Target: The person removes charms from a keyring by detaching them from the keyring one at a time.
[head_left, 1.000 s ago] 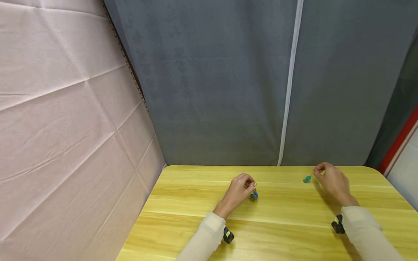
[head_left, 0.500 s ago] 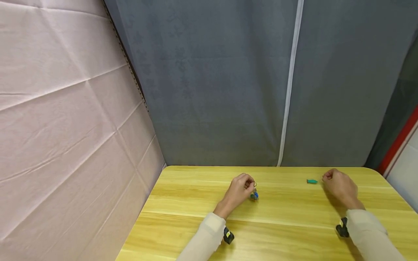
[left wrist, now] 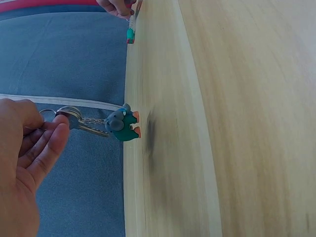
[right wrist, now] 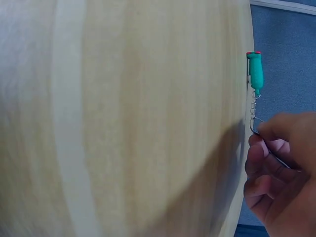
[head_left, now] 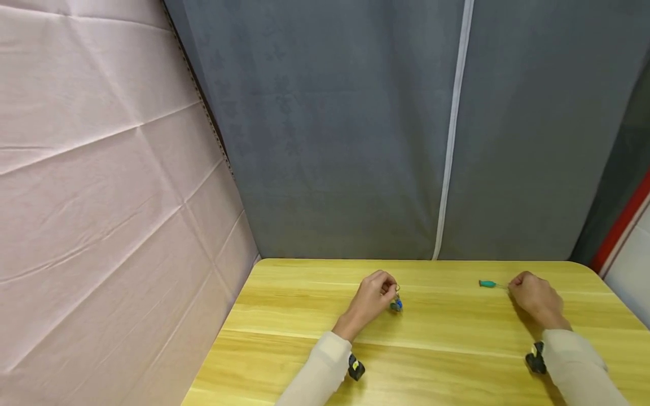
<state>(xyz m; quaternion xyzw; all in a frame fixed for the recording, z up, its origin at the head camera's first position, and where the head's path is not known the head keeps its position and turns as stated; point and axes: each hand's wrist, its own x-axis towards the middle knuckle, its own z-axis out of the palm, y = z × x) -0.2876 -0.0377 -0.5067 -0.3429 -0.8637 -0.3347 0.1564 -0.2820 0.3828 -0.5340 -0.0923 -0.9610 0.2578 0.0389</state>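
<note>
My left hand point(head_left: 369, 300) pinches a metal key ring point(left wrist: 48, 112) between thumb and fingers. From the ring hang keys point(left wrist: 91, 129) and a small animal figurine point(left wrist: 123, 123) with a grey head, green body and orange feet, held just above the tabletop. Farther right, my right hand point(head_left: 535, 296) pinches the ring point(right wrist: 256, 126) of another keychain. Its short chain point(right wrist: 254, 106) stretches leftward to a teal bottle-shaped charm point(head_left: 487, 283) with a red end. That charm appears to lie on the table near its far edge.
The wooden table point(head_left: 431, 361) has rounded far corners. Behind it hangs a grey curtain point(head_left: 330, 141) with a white vertical strip point(head_left: 452, 129). Pale pink cloth point(head_left: 101, 197) bounds the left side. Both wrists carry small black cameras point(head_left: 356, 367).
My right hand has moved right and nearer, drawing the teal charm's chain out straight. The charm has turned from tilted to level and shifted slightly right. My left hand keeps its place.
</note>
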